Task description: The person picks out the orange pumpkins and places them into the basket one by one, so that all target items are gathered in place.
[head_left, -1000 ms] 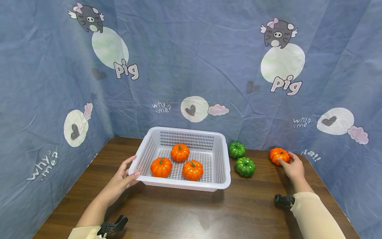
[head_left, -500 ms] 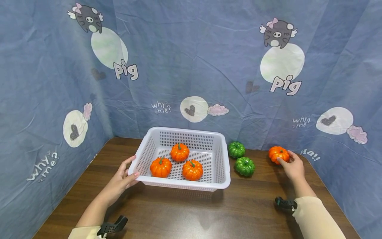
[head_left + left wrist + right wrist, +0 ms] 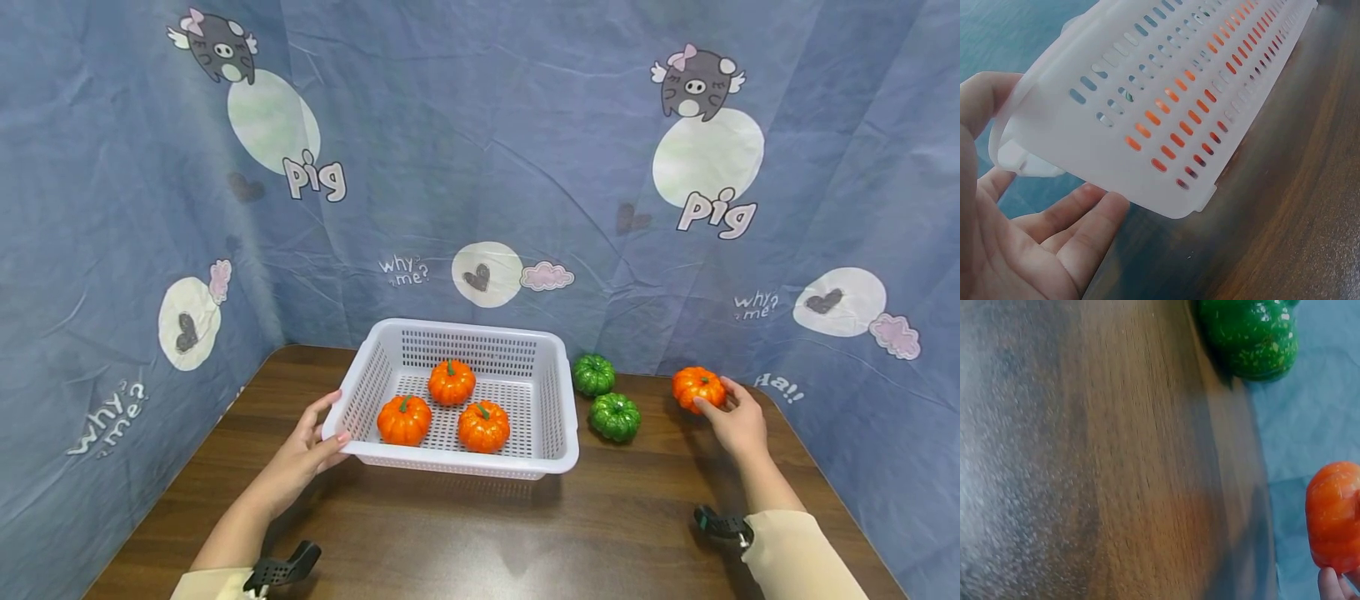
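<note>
In the head view my left hand (image 3: 303,454) grips the left corner of a white perforated plastic basket (image 3: 457,461), thumb over the rim. The left wrist view shows fingers (image 3: 1100,215) under the basket's wall (image 3: 1085,134). Inside stand three small orange pumpkins, one at the back (image 3: 452,382), one at front left (image 3: 405,421) and one at front right (image 3: 483,427). At the far right my right hand (image 3: 738,423) pinches another orange pumpkin (image 3: 697,389) between thumb and fingers. The right wrist view has this pumpkin (image 3: 1337,515) above its shadow, fingertips at its lower end.
Two green pumpkins, a rear one (image 3: 594,375) and a nearer one (image 3: 616,417), sit just right of the basket. The brown wooden table (image 3: 480,533) ends at a blue printed cloth (image 3: 480,167) behind and at both sides. Black straps (image 3: 283,568) circle the wrists.
The orange pumpkin in my right hand has shifted slightly up and to the left. The left hand and the basket have stayed in place.
</note>
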Demonstrator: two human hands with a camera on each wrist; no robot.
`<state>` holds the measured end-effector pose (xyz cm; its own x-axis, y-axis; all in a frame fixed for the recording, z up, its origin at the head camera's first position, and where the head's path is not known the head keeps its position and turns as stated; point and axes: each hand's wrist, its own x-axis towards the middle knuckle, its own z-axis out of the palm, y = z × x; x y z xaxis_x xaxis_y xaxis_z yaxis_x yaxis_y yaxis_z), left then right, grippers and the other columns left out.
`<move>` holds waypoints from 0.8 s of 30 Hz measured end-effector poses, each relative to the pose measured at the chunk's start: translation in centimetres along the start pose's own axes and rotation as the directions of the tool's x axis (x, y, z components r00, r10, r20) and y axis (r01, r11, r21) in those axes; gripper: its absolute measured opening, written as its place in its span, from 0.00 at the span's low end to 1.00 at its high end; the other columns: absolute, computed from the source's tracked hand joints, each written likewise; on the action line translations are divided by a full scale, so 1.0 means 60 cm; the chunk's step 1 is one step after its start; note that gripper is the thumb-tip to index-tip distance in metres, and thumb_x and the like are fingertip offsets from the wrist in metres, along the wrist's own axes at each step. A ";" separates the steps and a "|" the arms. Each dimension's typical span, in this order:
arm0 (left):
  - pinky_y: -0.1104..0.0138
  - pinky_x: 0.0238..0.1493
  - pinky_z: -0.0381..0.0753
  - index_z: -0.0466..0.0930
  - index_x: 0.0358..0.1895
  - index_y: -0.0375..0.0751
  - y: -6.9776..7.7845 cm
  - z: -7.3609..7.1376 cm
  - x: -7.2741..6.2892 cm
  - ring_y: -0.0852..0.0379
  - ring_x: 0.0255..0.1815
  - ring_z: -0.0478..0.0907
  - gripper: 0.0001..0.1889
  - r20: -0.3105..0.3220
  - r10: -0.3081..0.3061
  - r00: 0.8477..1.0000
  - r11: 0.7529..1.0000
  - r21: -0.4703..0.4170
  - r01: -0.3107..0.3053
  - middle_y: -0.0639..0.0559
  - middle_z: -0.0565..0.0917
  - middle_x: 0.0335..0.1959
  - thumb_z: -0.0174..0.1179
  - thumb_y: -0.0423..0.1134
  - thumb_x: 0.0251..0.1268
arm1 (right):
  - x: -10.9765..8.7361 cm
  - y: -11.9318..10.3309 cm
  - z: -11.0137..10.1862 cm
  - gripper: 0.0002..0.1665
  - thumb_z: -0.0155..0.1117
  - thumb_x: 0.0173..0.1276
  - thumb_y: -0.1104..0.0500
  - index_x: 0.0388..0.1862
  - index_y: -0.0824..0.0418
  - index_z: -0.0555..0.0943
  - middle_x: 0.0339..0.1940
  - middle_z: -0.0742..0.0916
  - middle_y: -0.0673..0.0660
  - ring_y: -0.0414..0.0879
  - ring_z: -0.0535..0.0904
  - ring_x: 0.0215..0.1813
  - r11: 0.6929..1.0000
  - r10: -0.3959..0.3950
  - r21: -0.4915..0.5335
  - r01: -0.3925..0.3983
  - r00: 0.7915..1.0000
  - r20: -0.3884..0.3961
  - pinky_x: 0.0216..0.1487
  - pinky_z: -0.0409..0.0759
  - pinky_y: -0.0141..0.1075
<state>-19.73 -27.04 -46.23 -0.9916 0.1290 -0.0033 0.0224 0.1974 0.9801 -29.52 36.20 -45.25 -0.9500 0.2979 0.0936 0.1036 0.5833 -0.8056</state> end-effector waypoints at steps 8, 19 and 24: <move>0.63 0.58 0.80 0.41 0.80 0.53 0.000 0.001 0.000 0.46 0.58 0.74 0.40 -0.001 -0.002 1.000 1.000 -0.008 0.002 0.28 0.61 0.70 0.56 0.39 0.75 | -0.015 -0.014 -0.005 0.43 0.66 0.71 0.55 0.77 0.71 0.59 0.71 0.70 0.74 0.66 0.71 0.68 0.999 -0.038 0.020 0.038 0.999 -0.032 0.40 0.68 0.13; 0.65 0.57 0.80 0.41 0.80 0.52 -0.004 0.000 0.000 0.55 0.56 0.76 0.39 0.005 0.018 1.000 1.000 -0.019 -0.018 0.27 0.62 0.69 0.56 0.38 0.75 | -0.040 -0.033 -0.003 0.39 0.67 0.71 0.55 0.73 0.73 0.66 0.67 0.75 0.73 0.64 0.74 0.65 0.998 -0.044 0.040 0.046 0.998 -0.046 0.38 0.66 0.11; 0.66 0.57 0.80 0.41 0.80 0.52 -0.006 0.000 0.000 0.54 0.56 0.76 0.39 0.008 0.022 1.000 1.000 -0.018 -0.022 0.27 0.62 0.69 0.56 0.38 0.75 | -0.049 -0.041 -0.003 0.38 0.67 0.71 0.55 0.72 0.72 0.66 0.67 0.75 0.73 0.64 0.74 0.65 0.996 -0.073 0.039 0.075 0.996 -0.051 0.39 0.67 0.11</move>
<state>-19.74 -27.10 -46.61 -0.9899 0.1407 0.0168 0.0418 0.1768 0.9834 -26.92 34.00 -43.44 -0.9386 0.2929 0.1823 0.0203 0.5743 -0.8184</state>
